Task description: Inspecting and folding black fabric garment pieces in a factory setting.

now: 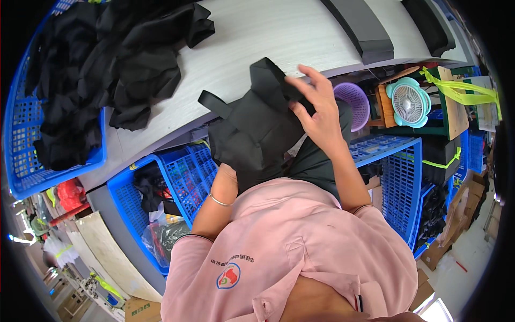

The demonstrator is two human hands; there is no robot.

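Note:
A black sewn fabric piece (255, 126), with a loop-like strap at its left and a stiff raised flap at its top, is held up over my lap by the front edge of the table. My left hand (228, 173) reaches inside or beneath it; only the wrist area with a bangle shows, and the fingers are hidden by the cloth. At the piece's right side is my right hand (318, 107), its fingers spread. Its fingertips are at the edge of the flap, and whether they touch it I cannot tell.
Black fabric pieces (134, 59) heap over a blue basket (21, 155) and the pale table (230, 32) at left. Black strips (365, 32) lie at the far right. Blue crates (394, 182) flank my legs. A purple basket (354, 104) and turquoise fan (409, 102) stand right.

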